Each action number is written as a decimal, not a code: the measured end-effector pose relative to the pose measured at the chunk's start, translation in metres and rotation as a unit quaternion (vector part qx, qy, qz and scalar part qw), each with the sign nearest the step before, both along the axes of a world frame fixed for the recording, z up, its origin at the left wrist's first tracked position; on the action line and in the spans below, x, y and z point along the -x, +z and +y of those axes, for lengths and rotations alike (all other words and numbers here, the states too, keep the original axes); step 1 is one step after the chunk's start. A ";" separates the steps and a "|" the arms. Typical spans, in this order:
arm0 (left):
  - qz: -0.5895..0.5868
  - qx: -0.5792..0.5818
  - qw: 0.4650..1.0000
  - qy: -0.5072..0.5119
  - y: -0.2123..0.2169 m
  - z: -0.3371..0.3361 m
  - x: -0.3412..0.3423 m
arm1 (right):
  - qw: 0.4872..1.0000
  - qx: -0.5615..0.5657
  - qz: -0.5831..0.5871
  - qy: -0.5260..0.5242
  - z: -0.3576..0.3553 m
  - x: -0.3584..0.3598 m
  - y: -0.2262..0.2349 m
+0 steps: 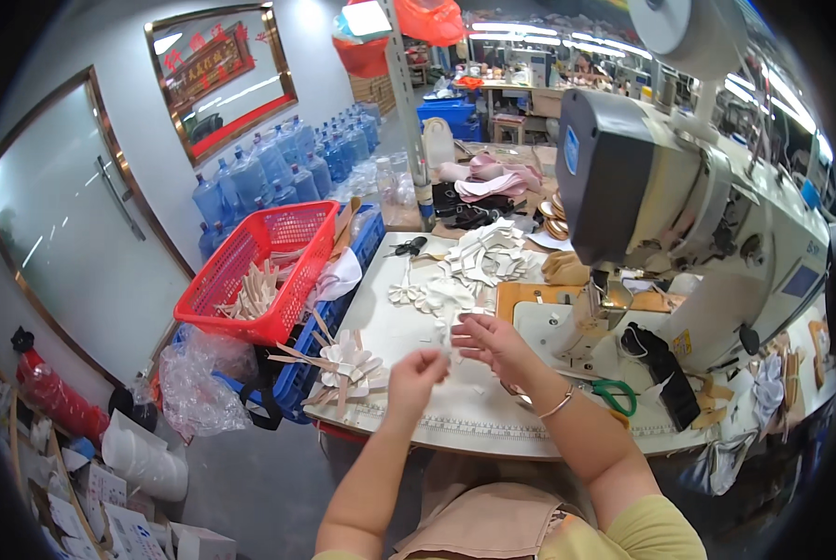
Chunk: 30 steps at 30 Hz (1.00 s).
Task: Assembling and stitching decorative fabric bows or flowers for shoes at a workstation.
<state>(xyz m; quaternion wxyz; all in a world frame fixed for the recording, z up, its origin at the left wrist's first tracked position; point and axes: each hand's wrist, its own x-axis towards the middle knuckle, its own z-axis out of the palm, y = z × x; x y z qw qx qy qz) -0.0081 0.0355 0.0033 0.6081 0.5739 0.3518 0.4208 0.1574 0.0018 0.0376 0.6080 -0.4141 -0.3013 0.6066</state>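
Observation:
Above the white sewing table (474, 425), my left hand (417, 381) is closed in a pinch. My right hand (497, 353) is just right of it, fingers bent toward the left fingertips. A small pale strip (443, 330) shows by the fingertips; whether either hand grips it is hard to make out. Beyond my hands lies a heap of white cut pieces (488, 254). Another fanned pile of white and tan strips (351, 366) rests left of my left hand. The sewing machine (642, 187) stands right of my right hand, its needle area near the wrist.
Green-handled scissors (614, 396) and a black strap-like piece (665, 378) lie at the right. A red basket (292, 322) of strips sits on a blue crate (301, 378) at the left. Pink and black pieces (493, 177) are piled behind. Blue water bottles (248, 175) line the wall.

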 end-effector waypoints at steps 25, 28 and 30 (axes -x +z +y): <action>-0.373 0.214 0.895 0.121 0.005 -0.073 -0.045 | 0.942 -0.137 -0.218 -0.216 -0.089 0.042 -0.045; -0.299 0.109 0.939 0.129 -0.007 -0.071 -0.044 | 0.972 -0.097 -0.133 -0.168 -0.084 0.026 -0.044; -0.217 0.032 0.969 0.118 -0.009 -0.068 -0.037 | 0.982 -0.047 -0.125 -0.135 -0.081 0.014 -0.027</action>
